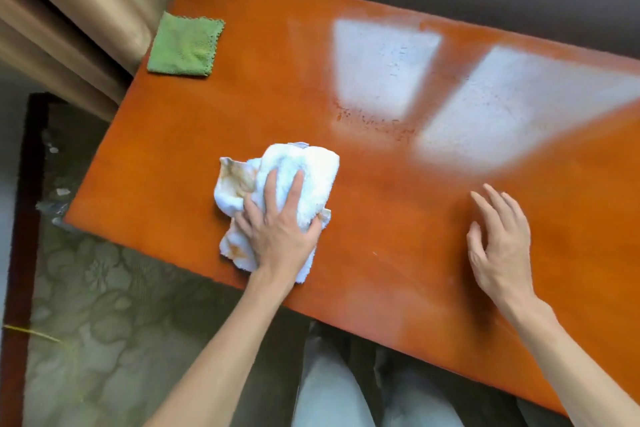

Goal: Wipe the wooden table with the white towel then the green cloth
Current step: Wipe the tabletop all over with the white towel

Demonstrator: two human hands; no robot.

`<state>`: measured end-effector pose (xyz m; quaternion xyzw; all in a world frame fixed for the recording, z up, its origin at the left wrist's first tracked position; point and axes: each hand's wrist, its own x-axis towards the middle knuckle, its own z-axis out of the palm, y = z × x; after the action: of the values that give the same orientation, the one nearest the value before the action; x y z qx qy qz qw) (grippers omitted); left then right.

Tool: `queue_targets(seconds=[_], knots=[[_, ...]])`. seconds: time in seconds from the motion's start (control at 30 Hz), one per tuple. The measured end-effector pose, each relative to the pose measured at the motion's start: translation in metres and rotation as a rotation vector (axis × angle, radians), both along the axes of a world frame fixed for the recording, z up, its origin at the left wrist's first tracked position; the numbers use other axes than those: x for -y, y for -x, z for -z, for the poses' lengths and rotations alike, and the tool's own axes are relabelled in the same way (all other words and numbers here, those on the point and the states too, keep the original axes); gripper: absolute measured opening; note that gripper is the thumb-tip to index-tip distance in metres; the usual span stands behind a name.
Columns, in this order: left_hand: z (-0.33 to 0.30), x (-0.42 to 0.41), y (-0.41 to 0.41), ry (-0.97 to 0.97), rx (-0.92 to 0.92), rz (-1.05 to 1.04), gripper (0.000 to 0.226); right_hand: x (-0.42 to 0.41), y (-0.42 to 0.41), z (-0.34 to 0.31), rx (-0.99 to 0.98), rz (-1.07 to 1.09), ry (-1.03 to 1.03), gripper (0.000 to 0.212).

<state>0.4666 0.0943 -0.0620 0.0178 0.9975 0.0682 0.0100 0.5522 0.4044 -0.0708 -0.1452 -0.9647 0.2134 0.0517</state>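
The orange-brown wooden table (398, 211) fills most of the view. A crumpled white towel (311, 170) with brownish stains lies near the table's front left. My left hand (280, 222) lies on top of it, fingers spread over the cloth and the thumb wrapped round its right edge. My right hand (498, 243) rests with relaxed, straight fingers on the bare wood to the right and holds nothing. A folded green cloth (183, 45) lies flat at the table's far left corner, apart from both hands.
Two bright window reflections (384, 66) shine on the far half of the table, with small specks at their near edge. Tan curtains (79, 10) hang at the left beside the green cloth. A patterned carpet (104, 305) and my legs show below the front edge.
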Motion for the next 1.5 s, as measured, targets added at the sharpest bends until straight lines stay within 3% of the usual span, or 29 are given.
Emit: queue_targets(seconds=[0.2, 0.37, 0.53, 0.7, 0.97, 1.17, 1.5], knots=[[0.006, -0.15, -0.052, 0.018, -0.029, 0.353, 0.086, -0.05, -0.072, 0.007, 0.115, 0.203, -0.093, 0.05], [0.012, -0.203, -0.046, -0.028, -0.007, 0.56, 0.09, -0.052, -0.087, 0.024, 0.143, 0.222, -0.138, 0.055], [0.004, -0.182, 0.011, -0.084, 0.092, 0.506, 0.093, -0.052, -0.086, 0.027, 0.142, 0.258, -0.149, 0.052], [-0.007, -0.098, 0.075, -0.081, 0.096, 0.197, 0.091, -0.054, -0.087, 0.028, 0.108, 0.252, -0.142, 0.051], [-0.008, 0.005, 0.041, -0.047, 0.039, -0.014, 0.086, -0.053, -0.085, 0.027, 0.12, 0.238, -0.191, 0.053], [0.001, -0.015, -0.049, -0.019, 0.002, -0.184, 0.086, -0.052, -0.085, 0.027, 0.135, 0.234, -0.21, 0.055], [-0.003, -0.159, -0.166, 0.002, 0.062, -0.051, 0.083, -0.052, -0.085, 0.029, 0.169, 0.211, -0.208, 0.055]])
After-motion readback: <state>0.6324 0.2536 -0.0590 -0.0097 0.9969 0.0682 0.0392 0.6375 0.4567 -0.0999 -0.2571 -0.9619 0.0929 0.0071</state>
